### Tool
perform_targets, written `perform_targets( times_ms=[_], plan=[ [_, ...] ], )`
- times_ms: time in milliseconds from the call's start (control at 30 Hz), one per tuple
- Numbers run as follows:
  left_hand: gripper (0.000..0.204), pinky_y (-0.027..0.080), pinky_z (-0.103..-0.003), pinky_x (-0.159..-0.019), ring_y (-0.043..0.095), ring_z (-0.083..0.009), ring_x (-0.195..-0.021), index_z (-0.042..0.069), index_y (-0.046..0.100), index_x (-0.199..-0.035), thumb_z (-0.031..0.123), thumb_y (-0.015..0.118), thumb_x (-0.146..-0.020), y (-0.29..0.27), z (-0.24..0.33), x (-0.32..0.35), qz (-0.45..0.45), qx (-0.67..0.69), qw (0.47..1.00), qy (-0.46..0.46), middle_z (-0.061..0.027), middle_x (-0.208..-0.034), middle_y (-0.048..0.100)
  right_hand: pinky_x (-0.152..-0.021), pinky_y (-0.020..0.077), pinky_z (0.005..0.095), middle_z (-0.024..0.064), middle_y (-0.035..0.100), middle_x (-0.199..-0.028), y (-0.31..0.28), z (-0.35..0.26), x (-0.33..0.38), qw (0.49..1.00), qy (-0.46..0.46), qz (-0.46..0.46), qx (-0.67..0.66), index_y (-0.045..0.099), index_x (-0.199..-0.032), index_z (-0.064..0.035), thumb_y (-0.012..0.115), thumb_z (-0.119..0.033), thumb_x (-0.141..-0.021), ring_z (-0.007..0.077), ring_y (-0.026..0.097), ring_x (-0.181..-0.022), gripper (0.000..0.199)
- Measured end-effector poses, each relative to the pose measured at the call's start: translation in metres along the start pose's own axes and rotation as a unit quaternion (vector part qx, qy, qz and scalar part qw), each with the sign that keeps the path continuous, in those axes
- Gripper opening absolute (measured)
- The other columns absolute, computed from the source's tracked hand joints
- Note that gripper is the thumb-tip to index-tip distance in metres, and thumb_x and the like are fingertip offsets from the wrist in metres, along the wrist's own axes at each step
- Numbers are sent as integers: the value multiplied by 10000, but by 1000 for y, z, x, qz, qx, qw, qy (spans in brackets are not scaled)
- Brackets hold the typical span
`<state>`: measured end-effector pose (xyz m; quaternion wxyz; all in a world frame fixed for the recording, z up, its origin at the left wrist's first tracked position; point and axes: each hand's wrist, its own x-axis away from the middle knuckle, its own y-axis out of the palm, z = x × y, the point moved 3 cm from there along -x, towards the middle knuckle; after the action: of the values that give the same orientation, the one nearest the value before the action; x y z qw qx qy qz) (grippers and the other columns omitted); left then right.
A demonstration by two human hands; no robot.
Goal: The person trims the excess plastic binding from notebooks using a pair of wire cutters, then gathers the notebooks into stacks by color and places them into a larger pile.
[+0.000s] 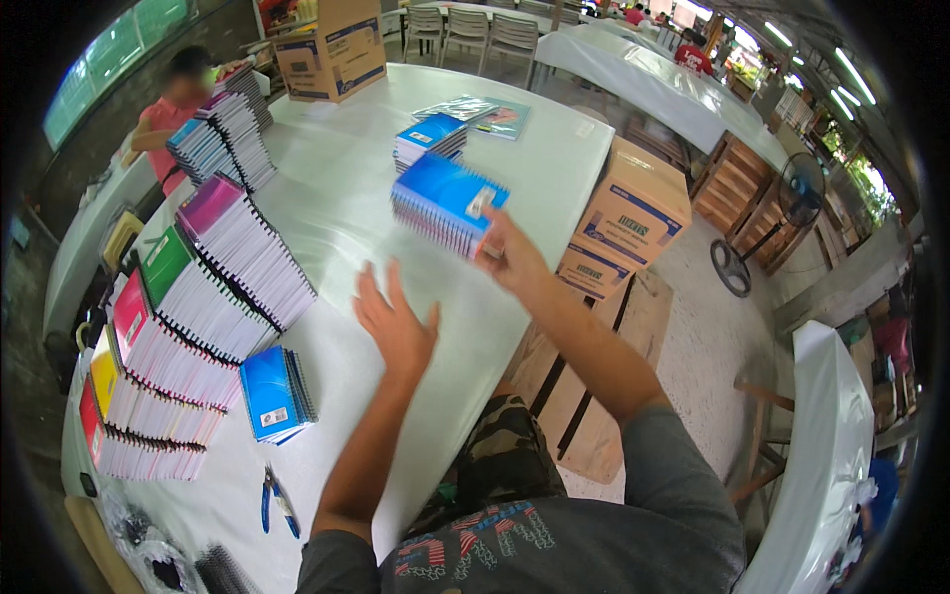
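A stack of blue spiral notebooks (450, 190) lies on the white-covered table, with a smaller blue stack (431, 134) just behind it. My right hand (510, 259) is at the near right corner of the front stack, fingers curled against its edge and over the top cover. My left hand (398, 322) hovers over the table, fingers spread and nothing in it. To its left sits a small pile of blue notebooks (267, 391). Blue-handled pliers (278, 502) lie closer to me.
Long rows of spiral notebooks (213, 287) with coloured covers line the table's left side. A carton (332, 59) stands at the far end. More cartons (633, 203) are stacked right of the table, near a standing fan (800, 188). Another person (178, 109) is at far left.
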<state>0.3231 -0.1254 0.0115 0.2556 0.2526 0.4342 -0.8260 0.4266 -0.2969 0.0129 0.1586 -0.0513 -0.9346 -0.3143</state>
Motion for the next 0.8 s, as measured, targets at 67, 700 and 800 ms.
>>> perform_targets(
  times_ms=[67, 700, 800],
  plan=[
    [703, 186, -515, -1046, 279, -375, -1272, 64, 374, -1296, 138, 724, -691, 26, -14, 34, -92, 7, 995, 23, -221, -1354, 326, -706, 508, 352, 72, 519, -959, 15, -30, -55, 999, -36, -2, 35, 551, -1013, -102, 732, -309, -708, 209, 517, -866, 411],
    [388, 253, -461, -990, 360, -312, -1184, 67, 546, -1105, 195, 636, -750, 43, -40, 32, -164, 34, 986, -26, -135, -1223, 435, -920, 415, 521, 134, 492, -1202, 92, -72, -239, 998, -6, 68, -14, 421, -1242, -89, 755, -252, -690, 315, 495, -1094, 666],
    [393, 249, -463, -998, 357, -313, -1190, 71, 546, -1111, 199, 636, -750, 51, -31, 35, -174, 32, 984, -14, -132, -1223, 435, -925, 417, 493, 140, 487, -1210, 66, -92, -253, 996, 68, -22, 50, 401, -1261, -84, 750, -264, -688, 309, 484, -1103, 694]
  ],
)
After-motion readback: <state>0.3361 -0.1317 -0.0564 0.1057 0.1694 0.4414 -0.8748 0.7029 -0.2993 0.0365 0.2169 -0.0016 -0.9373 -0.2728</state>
